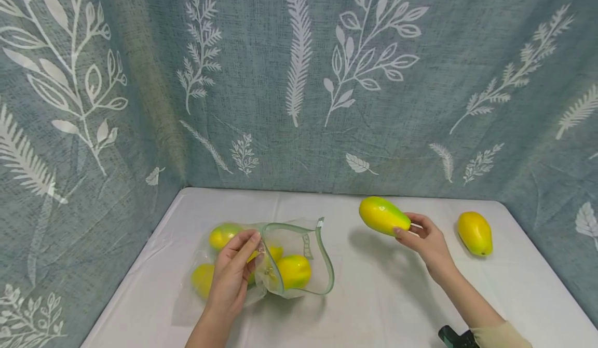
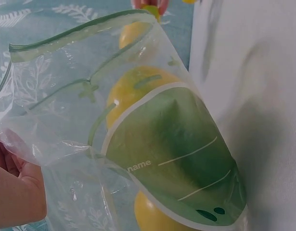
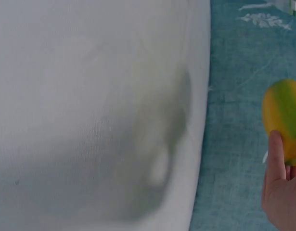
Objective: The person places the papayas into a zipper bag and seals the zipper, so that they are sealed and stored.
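In the head view my left hand (image 1: 231,272) pinches the rim of a clear zip bag (image 1: 320,275) with a green edge, its mouth facing right. Several yellow-green papayas sit inside, one papaya (image 1: 295,271) close to the opening. My right hand (image 1: 430,244) grips another papaya (image 1: 384,216) by its end, above the table and right of the bag. The left wrist view shows the bag's green label panel (image 2: 172,149) marked "name", with part of my left hand (image 2: 18,185) at the edge. The held papaya (image 3: 285,120) is cut off in the right wrist view.
One more papaya (image 1: 474,233) lies at the right side of the white table (image 1: 374,306). A dark object (image 1: 455,336), partly out of frame, is beside my right forearm. Leaf-patterned teal curtain (image 1: 261,78) encloses the back and sides.
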The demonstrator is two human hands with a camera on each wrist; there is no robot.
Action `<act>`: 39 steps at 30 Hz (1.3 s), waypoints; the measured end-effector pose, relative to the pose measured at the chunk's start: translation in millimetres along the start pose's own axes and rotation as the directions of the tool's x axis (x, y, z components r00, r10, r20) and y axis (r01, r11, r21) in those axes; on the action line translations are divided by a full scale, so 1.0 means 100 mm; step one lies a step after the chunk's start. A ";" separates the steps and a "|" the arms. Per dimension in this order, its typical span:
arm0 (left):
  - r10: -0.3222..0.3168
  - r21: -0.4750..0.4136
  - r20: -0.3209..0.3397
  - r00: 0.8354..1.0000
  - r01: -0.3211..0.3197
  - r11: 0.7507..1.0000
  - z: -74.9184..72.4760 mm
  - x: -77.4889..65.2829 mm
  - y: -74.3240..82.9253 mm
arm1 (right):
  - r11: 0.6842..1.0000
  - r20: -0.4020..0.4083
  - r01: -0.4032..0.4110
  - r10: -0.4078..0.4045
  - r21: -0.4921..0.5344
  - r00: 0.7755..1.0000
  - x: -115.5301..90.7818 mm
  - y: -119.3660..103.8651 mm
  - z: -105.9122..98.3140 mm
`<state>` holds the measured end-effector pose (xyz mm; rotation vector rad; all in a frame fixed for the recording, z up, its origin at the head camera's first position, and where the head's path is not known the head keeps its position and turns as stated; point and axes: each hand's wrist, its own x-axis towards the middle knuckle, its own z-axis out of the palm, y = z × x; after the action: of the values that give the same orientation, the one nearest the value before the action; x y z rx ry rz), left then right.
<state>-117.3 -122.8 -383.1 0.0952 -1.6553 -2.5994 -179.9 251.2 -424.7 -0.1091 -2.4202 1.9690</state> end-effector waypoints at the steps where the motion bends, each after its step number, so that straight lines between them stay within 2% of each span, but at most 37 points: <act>1: 0.001 0.000 0.001 1.000 -0.001 1.000 0.00 0.00 0.00 | 1.000 0.006 0.004 -0.004 0.003 1.000 -0.02 -0.01 0.01; 12: 0.008 0.023 0.000 1.000 -0.008 1.000 0.01 -0.02 0.00 | 0.999 0.058 0.037 -0.038 0.014 0.998 -0.22 -0.16 0.15; 22: -0.003 0.021 -0.032 0.999 0.004 1.000 0.05 -0.04 0.03 | 0.997 0.122 0.079 -0.078 -0.006 0.990 -0.41 -0.37 0.32; 39: 0.017 -0.024 -0.038 0.999 -0.018 1.000 0.08 -0.05 0.03 | 0.992 0.193 0.126 -0.127 0.015 0.973 -0.54 -0.47 0.53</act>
<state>-112.7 -116.6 -376.9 0.1270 -1.6047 -2.5870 -130.6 186.3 -387.5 0.2426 -2.4662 2.0124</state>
